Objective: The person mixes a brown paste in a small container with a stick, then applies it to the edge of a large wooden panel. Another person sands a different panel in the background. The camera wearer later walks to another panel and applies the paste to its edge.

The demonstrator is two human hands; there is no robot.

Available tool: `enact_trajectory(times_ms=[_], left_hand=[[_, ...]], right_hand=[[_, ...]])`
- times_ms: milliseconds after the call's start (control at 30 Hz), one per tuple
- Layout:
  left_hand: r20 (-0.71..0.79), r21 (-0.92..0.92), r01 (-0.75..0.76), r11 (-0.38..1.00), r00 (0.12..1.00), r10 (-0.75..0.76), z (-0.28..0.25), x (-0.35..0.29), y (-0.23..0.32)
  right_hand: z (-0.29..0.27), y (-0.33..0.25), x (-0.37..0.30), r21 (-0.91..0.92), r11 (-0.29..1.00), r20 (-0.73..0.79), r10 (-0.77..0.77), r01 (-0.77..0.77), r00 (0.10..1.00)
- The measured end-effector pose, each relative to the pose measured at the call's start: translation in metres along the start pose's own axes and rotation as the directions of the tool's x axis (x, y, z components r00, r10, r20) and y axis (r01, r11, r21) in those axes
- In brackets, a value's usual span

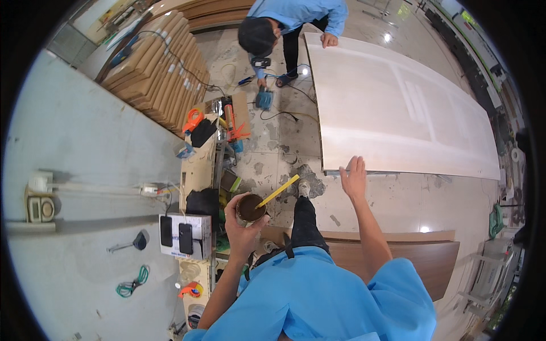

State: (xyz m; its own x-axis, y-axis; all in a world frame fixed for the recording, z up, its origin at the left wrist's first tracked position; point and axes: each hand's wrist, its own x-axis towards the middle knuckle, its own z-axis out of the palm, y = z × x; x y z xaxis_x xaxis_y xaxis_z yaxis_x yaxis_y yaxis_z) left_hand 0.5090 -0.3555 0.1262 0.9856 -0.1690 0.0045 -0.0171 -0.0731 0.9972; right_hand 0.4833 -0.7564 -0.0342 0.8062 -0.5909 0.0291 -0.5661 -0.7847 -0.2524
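Observation:
My left hand (241, 237) is wrapped round a small round container (248, 212) with dark brown contents. A flat yellow stick (280, 190) stands in it, leaning out to the upper right. My right hand (355, 179) has its fingers stretched out at the near left corner of a large pale panel (375, 108); whether it presses on the edge or only rests there, I cannot tell. At the panel's far left end a person in a blue shirt (301, 10) bends down, one hand on the panel and the other at a blue power tool (263, 99) near the floor.
A narrow bench (198, 168) along the left wall carries tape dispensers and black cloths. An orange caulking gun (232, 125) lies nearby. Two phones lean on a white box (200, 228). Stacked brown boards (159, 68) stand behind. Cables cross the floor; brown panels (421, 262) lie right of me.

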Motion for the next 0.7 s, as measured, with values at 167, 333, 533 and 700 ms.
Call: enact_trajectory(times_ms=[167, 333, 533, 700], left_hand=[[-0.066, 0.066, 0.011, 0.998, 0.998, -0.007, -0.06, -0.054, -0.008], [-0.109, -0.05, 0.025, 0.998, 0.994, -0.031, -0.087, -0.069, -0.015], [-0.164, 0.067, 0.009, 0.998, 0.986, 0.002, -0.087, -0.068, -0.001], [-0.11, 0.139, 0.063, 0.988, 0.993, -0.048, -0.068, -0.053, 0.009]], right_hand=[[-0.003, -0.052, -0.088, 0.337, 0.936, 0.314, -0.009, -0.103, 0.949], [-0.002, -0.063, -0.104, 0.445, 0.895, 0.237, -0.104, -0.013, 0.966], [-0.009, 0.006, 0.019, 0.19, 0.982, -0.123, 0.028, -0.004, 0.992], [0.02, -0.026, 0.072, -0.049, 0.955, -0.168, 0.28, -0.291, 0.945]])
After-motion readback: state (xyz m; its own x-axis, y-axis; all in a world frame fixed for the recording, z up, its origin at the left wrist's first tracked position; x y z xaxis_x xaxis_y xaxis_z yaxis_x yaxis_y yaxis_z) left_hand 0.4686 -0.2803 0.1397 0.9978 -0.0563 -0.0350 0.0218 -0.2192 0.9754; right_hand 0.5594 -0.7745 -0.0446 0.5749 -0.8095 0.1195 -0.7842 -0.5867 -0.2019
